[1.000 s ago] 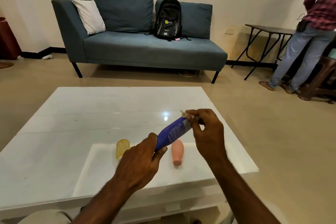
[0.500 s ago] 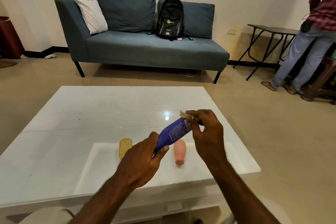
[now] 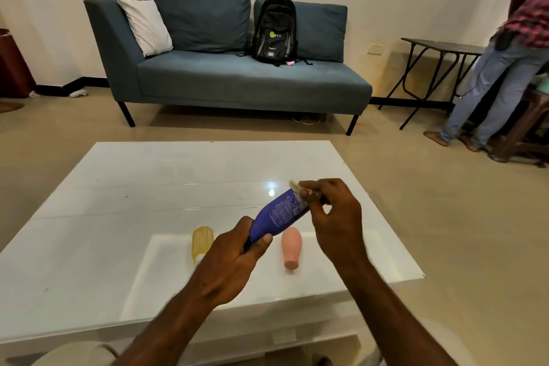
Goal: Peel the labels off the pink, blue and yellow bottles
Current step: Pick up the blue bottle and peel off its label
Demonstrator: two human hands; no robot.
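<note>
My left hand [image 3: 230, 264] grips the lower end of the blue bottle [image 3: 277, 215], which is held tilted above the white table [image 3: 118, 217]. Its printed label faces up. My right hand [image 3: 332, 217] pinches a small pale strip of label [image 3: 294, 185] at the bottle's upper end. The yellow bottle [image 3: 202, 242] lies on the table to the left, partly behind my left hand. The pink bottle [image 3: 291, 246] lies on its side below the blue one, between my two hands.
A blue sofa [image 3: 231, 80] with a white cushion and a black backpack [image 3: 274, 30] stands beyond the table. A dark folding table [image 3: 439, 47] and a standing person [image 3: 505, 62] are at the right. The table's right corner [image 3: 421, 275] lies close to my right arm.
The view has shifted slightly. Both hands keep the same hold on the blue bottle, and the pale strip at its upper end stays pinched in my right fingers.
</note>
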